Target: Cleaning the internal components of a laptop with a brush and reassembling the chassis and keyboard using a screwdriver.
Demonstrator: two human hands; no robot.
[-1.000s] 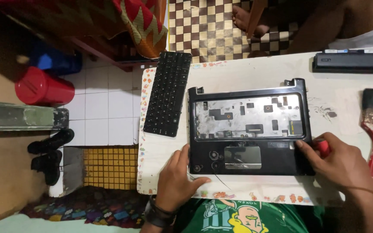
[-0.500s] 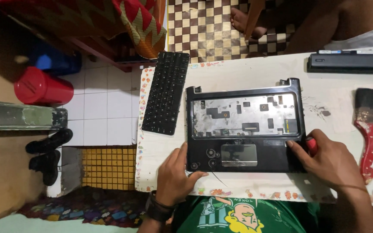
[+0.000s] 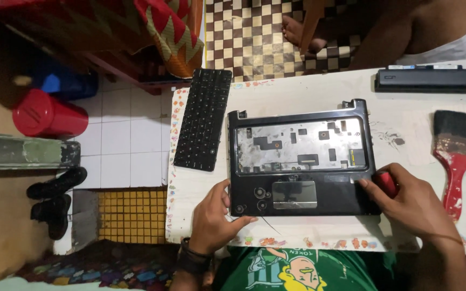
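The black laptop base (image 3: 303,159), its keyboard bay stripped bare, lies flat on the white tabletop (image 3: 297,91) just in front of the person, much where it lay a second ago; only the view has drifted slightly. The left hand (image 3: 214,218) still braces the near left corner, thumb on the front edge, fingers spread beside the casing, gripping nothing. The right hand (image 3: 413,207) has stayed at the near right corner, fingers closed around a red-handled tool (image 3: 386,183) whose tip is hidden. The detached keyboard (image 3: 203,118) lies left of the base, a red-handled brush (image 3: 459,156) to the right.
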